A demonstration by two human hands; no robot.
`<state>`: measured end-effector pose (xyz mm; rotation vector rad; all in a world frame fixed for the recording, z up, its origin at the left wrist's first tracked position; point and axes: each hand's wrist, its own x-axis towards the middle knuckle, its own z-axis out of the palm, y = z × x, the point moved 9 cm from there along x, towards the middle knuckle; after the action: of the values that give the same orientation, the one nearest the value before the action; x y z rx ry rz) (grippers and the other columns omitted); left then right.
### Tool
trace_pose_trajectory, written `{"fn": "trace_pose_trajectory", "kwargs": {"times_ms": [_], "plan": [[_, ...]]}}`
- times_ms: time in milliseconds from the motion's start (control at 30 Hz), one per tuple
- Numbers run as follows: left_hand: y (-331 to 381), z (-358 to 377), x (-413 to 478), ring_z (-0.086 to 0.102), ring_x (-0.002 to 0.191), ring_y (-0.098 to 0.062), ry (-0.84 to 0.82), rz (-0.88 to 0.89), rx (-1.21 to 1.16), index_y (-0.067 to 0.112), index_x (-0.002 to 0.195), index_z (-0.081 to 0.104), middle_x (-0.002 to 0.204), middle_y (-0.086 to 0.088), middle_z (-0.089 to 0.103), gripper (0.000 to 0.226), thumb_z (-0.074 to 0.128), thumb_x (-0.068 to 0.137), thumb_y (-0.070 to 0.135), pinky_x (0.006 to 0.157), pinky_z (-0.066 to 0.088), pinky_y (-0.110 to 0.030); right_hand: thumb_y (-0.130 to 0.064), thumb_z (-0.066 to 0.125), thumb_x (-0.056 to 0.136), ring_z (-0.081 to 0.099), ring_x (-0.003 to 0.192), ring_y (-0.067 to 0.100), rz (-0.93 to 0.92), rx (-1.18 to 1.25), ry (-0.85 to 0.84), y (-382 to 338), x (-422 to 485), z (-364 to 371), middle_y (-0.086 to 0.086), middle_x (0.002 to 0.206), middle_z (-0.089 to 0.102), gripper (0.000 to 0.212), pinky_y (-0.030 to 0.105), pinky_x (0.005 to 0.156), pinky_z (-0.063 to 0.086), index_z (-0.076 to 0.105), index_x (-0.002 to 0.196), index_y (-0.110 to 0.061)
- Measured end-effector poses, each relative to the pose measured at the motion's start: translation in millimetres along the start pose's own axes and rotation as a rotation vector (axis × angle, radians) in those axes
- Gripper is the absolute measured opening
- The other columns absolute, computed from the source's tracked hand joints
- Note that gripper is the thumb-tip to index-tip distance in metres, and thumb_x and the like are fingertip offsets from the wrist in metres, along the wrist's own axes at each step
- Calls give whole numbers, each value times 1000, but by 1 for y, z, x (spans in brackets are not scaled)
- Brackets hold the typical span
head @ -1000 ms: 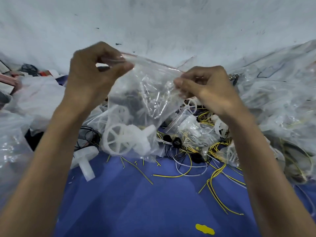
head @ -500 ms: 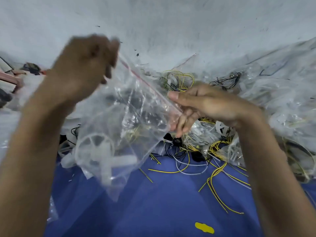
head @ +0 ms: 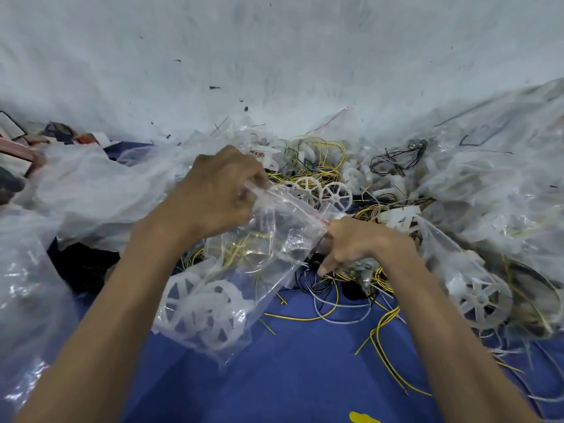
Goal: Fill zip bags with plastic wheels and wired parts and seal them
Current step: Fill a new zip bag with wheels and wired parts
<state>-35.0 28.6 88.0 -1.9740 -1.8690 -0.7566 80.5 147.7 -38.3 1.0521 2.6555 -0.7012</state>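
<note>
A clear zip bag (head: 268,248) hangs tilted between my hands, low over the blue cloth (head: 305,370). White plastic wheels (head: 203,309) lie in its bottom and yellow wired parts (head: 244,248) sit higher inside. My left hand (head: 219,193) grips the bag's top left corner by the red zip strip. My right hand (head: 354,242) pinches the strip's right end, with one finger pointing down at the loose wires.
Loose white wheels (head: 335,193) and tangled yellow and black wires (head: 317,160) are heaped behind the hands. Piles of filled clear bags (head: 494,193) lie right and left (head: 91,184). A wheel in a bag (head: 482,300) sits at right. A pale wall rises behind.
Both hands have lowered the bag from chest height toward the cloth and the pile. The right hand went from loosely touching the zip strip to pinching its end.
</note>
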Motion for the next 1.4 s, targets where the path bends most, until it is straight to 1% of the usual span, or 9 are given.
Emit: {"fn": "trace_pose_trajectory", "kwargs": {"times_ms": [100, 267, 500, 633, 767, 867, 1067, 1267, 1400], "plan": [[25, 2, -1, 55, 85, -8, -60, 73, -2, 14, 106, 68, 95, 1, 66, 37, 63, 73, -2, 86, 50, -38, -24, 78, 73, 61, 72, 6, -59, 56, 26, -4, 3, 1, -1, 90, 68, 22, 13, 57, 43, 62, 88, -18], [31, 26, -7, 60, 96, -9, -319, 10, 48, 37, 114, 60, 94, 15, 67, 36, 61, 82, 23, 98, 41, -38, -13, 69, 82, 66, 91, 23, -107, 102, -20, -5, 7, 10, 4, 107, 65, 31, 32, 81, 56, 60, 112, -15], [15, 36, -16, 52, 79, 17, -532, -89, -66, 43, 71, 54, 77, 29, 58, 31, 63, 84, 17, 87, 44, -24, 1, 58, 87, 66, 76, 10, -179, 238, 84, 3, -9, -24, 7, 107, 67, 22, 15, 63, 53, 69, 85, -18], [14, 45, -22, 50, 83, 7, -630, -101, 18, 40, 69, 50, 80, 23, 56, 28, 59, 84, 18, 87, 38, -26, -3, 64, 85, 67, 63, 7, -251, 382, 163, 2, -19, -44, 2, 102, 60, 19, 10, 57, 48, 67, 98, -15], [19, 50, -24, 47, 84, 3, -682, -82, 52, 37, 67, 48, 79, 20, 53, 36, 52, 85, 6, 72, 32, -19, -3, 56, 91, 67, 66, 6, -277, 474, 184, 3, -27, -51, 3, 115, 57, 25, 10, 59, 48, 62, 112, -14], [18, 44, -24, 54, 86, 8, -677, -90, -4, 35, 70, 56, 84, 19, 61, 37, 51, 85, 1, 79, 39, -21, -4, 54, 92, 67, 68, 5, -296, 579, 192, 7, -31, -54, 2, 100, 64, 22, 12, 60, 48, 64, 111, -9], [-6, 29, -27, 57, 74, 14, -657, -131, -49, 31, 62, 57, 74, 17, 64, 47, 46, 77, -12, 77, 43, -19, -17, 73, 79, 65, 71, 6, -217, 343, 245, 13, -24, -49, -6, 94, 68, 19, 16, 61, 48, 69, 96, -22], [-34, 17, -31, 60, 74, 11, -610, -163, -38, 18, 70, 67, 73, 14, 68, 39, 46, 75, -15, 73, 44, -15, -5, 58, 88, 48, 125, 14, -230, 330, 117, -1, 3, -14, -3, 146, 38, 64, 33, 102, 40, 34, 141, -32], [-36, 18, -29, 60, 74, 11, -606, -154, -55, 22, 67, 66, 70, 17, 67, 42, 48, 78, -14, 69, 41, -7, -11, 61, 85, 23, 140, 28, -208, 112, 388, 6, 10, -33, 2, 155, 15, 67, 46, 111, 22, 33, 142, -30]]}}
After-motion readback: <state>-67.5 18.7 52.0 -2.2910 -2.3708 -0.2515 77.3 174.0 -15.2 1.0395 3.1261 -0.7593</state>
